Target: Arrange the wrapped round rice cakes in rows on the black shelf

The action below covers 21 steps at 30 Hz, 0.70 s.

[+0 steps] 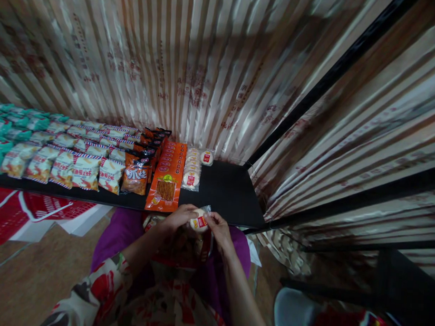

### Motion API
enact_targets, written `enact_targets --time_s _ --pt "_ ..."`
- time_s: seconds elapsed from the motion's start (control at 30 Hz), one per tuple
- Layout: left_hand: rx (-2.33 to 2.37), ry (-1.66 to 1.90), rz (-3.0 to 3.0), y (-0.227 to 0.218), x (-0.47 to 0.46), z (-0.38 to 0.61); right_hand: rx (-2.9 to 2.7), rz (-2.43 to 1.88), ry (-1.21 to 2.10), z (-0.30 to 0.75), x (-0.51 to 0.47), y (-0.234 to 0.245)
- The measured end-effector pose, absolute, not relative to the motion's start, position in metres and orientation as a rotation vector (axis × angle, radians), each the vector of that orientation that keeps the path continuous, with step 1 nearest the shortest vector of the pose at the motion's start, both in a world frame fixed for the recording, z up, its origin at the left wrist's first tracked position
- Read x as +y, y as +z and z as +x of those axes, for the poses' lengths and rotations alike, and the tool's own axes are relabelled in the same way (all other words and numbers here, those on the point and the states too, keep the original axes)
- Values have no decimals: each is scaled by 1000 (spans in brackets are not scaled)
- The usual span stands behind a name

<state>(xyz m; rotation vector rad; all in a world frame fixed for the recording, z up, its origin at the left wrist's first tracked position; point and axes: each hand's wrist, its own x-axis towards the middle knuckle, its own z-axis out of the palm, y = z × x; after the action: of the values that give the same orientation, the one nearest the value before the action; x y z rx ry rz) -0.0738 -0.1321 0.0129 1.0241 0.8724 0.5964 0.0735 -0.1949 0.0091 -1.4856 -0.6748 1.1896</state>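
Both my hands hold one small round white snack packet [199,222] with a red label, just in front of the black shelf [230,192]. My left hand [178,217] pinches its left side and my right hand [218,228] pinches its right side. Under my hands, on my lap, lies a larger bag [180,249] of the same packets, partly hidden. On the shelf just beyond, a row of matching round packets [192,171] runs back toward the curtain, next to flat orange packs [169,178].
The shelf's left part carries rows of snack bags [74,165] and teal packets [4,127]. A striped curtain [206,63] hangs behind and to the right. Red baskets [30,209] sit on the floor at left; a grey stool [294,310] is at lower right.
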Motion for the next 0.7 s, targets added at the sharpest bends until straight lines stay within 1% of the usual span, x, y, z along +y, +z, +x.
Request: enact_targets --time_s 0.3,0.7 --pt "809 704 760 11 -130 -67 -479 -1483 1078 68 -200 -2" --pt "787 816 626 9 -142 -55 -189 -1364 1064 48 -203 -4"
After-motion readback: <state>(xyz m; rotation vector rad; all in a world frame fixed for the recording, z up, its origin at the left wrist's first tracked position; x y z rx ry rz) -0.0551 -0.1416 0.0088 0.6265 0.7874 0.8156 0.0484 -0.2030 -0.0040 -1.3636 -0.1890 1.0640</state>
